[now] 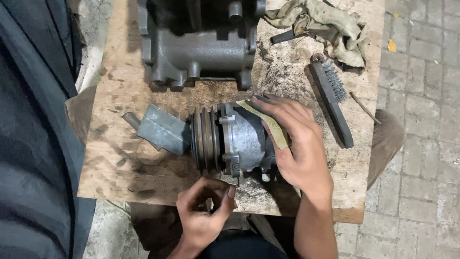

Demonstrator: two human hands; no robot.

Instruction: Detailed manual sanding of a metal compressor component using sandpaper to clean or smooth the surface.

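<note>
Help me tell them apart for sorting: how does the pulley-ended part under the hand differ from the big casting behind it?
The pulley part is lighter grey and lies on its side under the right hand; the casting is darker, bulkier and untouched at the board's far edge. Both are grimy metal.

Grey compressor point(242, 139), black wire brush point(331, 103) (beige rag point(326, 26))
</note>
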